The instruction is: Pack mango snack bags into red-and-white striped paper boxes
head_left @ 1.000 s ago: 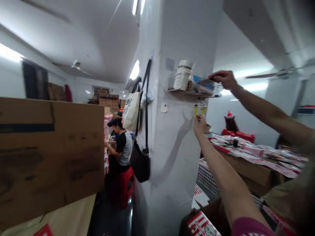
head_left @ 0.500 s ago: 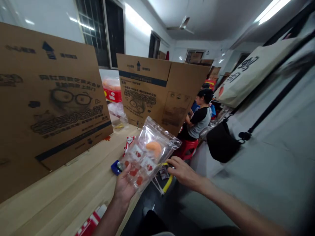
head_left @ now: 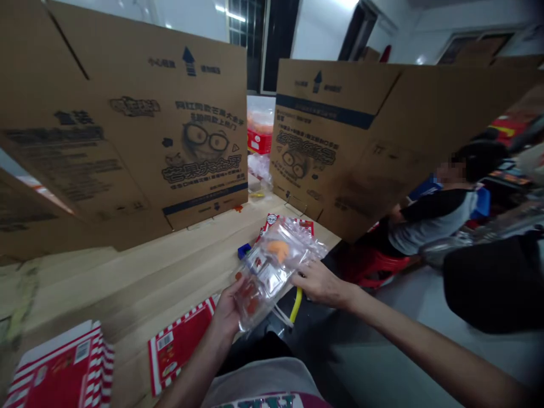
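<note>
A clear zip-top plastic bag (head_left: 272,272) is held tilted in front of me, over the table's front edge. Inside it show an orange curved piece (head_left: 278,250), small square sachets (head_left: 272,279) and reddish round pieces (head_left: 252,306). My left hand (head_left: 229,309) grips the bag's lower left corner, thumb on top. At the right edge, my right hand (head_left: 317,282) has its fingers curled against the plastic; the fingertips are partly hidden. Below that hand hangs a yellow curved tube-like thing (head_left: 296,303) with white cords; what it belongs to I cannot make out.
Flattened red-and-white striped boxes (head_left: 182,343) lie on the wooden table (head_left: 140,272), with a stack of them (head_left: 63,368) at lower left. Large cardboard cartons (head_left: 204,141) stand along the back. A blue object (head_left: 243,250) sits behind the bag. A person (head_left: 442,204) sits at right.
My view has swung left and down, bringing the striped boxes into sight. The right hand has come up against the bag's edge; a yellow bit seen at its fingertips no longer shows.
</note>
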Motion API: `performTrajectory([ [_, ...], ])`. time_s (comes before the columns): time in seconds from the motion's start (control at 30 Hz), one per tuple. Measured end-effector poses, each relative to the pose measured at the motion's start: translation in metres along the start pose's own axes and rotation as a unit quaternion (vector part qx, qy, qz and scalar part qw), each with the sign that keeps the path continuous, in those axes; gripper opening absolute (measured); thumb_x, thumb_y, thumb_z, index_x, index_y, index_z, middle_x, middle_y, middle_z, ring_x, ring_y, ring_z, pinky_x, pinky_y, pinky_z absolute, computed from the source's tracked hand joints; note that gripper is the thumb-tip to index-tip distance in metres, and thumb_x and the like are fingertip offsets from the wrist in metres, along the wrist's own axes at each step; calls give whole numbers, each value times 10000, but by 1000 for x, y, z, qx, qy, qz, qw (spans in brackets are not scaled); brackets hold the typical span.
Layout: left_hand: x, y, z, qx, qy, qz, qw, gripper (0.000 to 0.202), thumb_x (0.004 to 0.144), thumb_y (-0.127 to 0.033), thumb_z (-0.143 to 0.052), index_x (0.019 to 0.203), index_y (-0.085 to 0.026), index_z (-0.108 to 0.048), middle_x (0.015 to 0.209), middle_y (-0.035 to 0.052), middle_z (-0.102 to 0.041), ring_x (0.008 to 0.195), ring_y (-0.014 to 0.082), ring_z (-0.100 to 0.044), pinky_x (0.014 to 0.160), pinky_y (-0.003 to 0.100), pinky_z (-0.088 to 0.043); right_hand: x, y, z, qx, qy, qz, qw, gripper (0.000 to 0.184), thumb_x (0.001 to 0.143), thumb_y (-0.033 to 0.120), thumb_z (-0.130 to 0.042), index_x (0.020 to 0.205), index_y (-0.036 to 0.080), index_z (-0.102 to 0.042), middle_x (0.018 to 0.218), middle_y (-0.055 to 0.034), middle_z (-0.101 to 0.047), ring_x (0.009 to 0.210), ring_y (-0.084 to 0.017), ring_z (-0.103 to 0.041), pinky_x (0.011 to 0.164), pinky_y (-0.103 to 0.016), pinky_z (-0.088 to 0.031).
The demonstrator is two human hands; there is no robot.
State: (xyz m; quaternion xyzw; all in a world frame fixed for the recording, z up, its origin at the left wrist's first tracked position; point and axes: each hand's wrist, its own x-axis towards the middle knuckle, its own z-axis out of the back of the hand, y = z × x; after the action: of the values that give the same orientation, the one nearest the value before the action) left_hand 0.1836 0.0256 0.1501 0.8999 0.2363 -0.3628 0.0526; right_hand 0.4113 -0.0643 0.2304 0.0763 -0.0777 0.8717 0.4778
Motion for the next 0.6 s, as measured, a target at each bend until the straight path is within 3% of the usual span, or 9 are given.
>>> performTrajectory([
  [0.1,-9,-6,2,-35,2,-25,999,208,901,-111,-472,844,-108,-672,695,86,-738,635,209,-724,715,357,-600,16,-7,-1,9,-52,9,999,308,811,45,-431,957,212,-644,920,-92,-641,902,-231,-577,875,-416,-431],
  [0.2,-15,-18,5,-75,19,-69,995,224,912,-102,-461,869,-121,-680,703,75,-743,668,202,-731,739,339,-598,24,-10,-9,46,-187,-50,980,383,843,70,-470,1163,255,-568,1118,-100,-614,1104,-264,-554,979,-496,-404],
  [0.27,-18,-26,8,-94,35,-107,989,215,914,-108,-472,921,-139,-684,738,66,-752,713,209,-737,776,354,-596,27,-7,-25,98,-289,-131,943,516,854,117,-530,1332,284,-431,1311,-117,-525,1250,-289,-479,1029,-537,-383],
  [0.33,-20,-32,10,-109,38,-139,983,217,914,-114,-479,978,-153,-683,765,60,-757,756,213,-740,798,360,-595,32,4,-48,163,-351,-197,901,607,856,155,-568,1401,288,-336,1404,-128,-452,1323,-296,-417,1060,-551,-368],
  [0.43,-25,-38,11,-118,42,-156,980,243,922,-122,-462,1045,-146,-671,798,75,-760,803,216,-738,808,350,-593,45,28,-84,300,-369,-246,845,520,845,212,-607,1326,259,-416,1419,-141,-446,1353,-296,-391,1083,-537,-359],
  [0.5,-29,-41,12,-109,46,-164,979,250,927,-135,-458,1070,-141,-663,821,83,-761,799,214,-738,809,348,-592,59,39,-97,444,-382,-281,760,392,849,282,-606,1222,254,-488,1382,-134,-495,1300,-290,-463,1063,-515,-390],
  [0.6,-35,-43,13,-100,23,-191,976,236,921,-125,-460,1009,-136,-679,787,81,-759,718,206,-735,814,363,-588,80,42,-96,689,-344,-312,556,257,870,433,-538,1025,231,-579,1148,-119,-660,1047,-283,-646,917,-493,-504],
])
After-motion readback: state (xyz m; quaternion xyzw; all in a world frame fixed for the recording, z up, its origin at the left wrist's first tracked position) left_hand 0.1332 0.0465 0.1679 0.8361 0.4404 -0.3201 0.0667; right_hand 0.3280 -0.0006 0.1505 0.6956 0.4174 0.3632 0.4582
